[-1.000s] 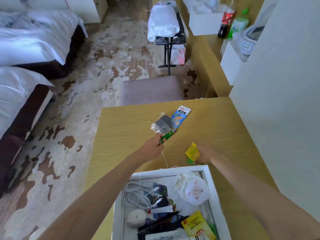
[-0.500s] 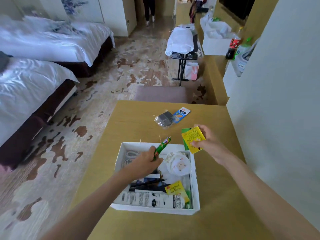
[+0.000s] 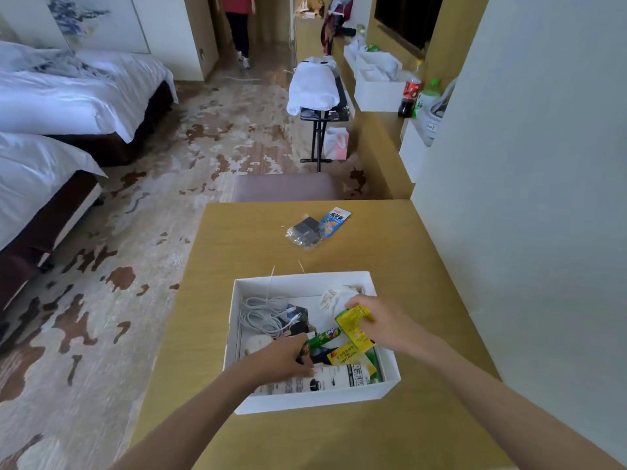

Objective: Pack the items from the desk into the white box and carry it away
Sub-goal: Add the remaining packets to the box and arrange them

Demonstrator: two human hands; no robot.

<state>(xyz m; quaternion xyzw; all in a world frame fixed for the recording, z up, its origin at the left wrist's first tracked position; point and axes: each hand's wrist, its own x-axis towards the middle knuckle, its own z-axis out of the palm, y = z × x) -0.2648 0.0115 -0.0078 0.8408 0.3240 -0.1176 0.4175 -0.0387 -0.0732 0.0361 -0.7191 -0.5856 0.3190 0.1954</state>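
Observation:
The white box point(image 3: 305, 400) sits on the wooden desk point(image 3: 237, 245), holding a coiled grey cable point(image 3: 263, 315), a white tube point(image 3: 325, 381) and several packets. My left hand point(image 3: 278, 359) is inside the box, shut on a green sausage stick point(image 3: 320, 339). My right hand point(image 3: 380, 322) is over the box's right side, shut on a yellow-green packet point(image 3: 354, 325). Beyond the box, a dark item in a clear bag point(image 3: 305, 230) and a blue snack packet point(image 3: 334, 220) lie on the desk.
A padded stool point(image 3: 285, 187) stands at the desk's far edge. A white wall point(image 3: 526, 198) borders the desk on the right. Two beds point(image 3: 68, 106) line the left. A luggage rack point(image 3: 320, 106) and a person point(image 3: 239, 25) are farther back.
Both hands have moved down from above the box's far rim into the box, carrying the green stick and the yellow-green packet. The head has lifted, so more of the room shows.

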